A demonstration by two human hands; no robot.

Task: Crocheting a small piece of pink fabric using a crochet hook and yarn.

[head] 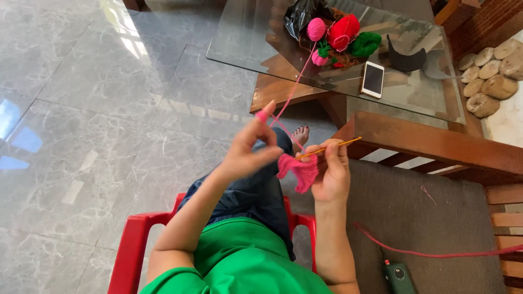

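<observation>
From the head camera, looking down, a person sits on a red chair (133,239) and crochets over their lap. The right hand (332,171) has its fingers closed together around a hook (332,148), gripped near the working end, so the tip can be steered closely. The hook is a thin yellow-orange rod; its long axis runs nearly level, rising slightly toward the right, with the free handle end pointing right and a little away from the person and the working end pointing left into the piece (298,170). That piece, a small pink crocheted patch, hangs just below the hook between the two hands, touching the right fingers.

The left hand (248,152) pinches the piece's left edge between thumb and lower fingers, steadying it, while the index finger is raised apart from the rest. The yarn (291,95) crosses that fingertip, which seems to keep the strand taut. From there it climbs up and to the right onto a glass table (239,38), ending at a pink ball (316,29) beside red and green balls and a black bag.

A phone (373,79) lies on the glass, well apart from the hands. A grey cushion (425,218) lies to the right, with a red cord across it.
</observation>
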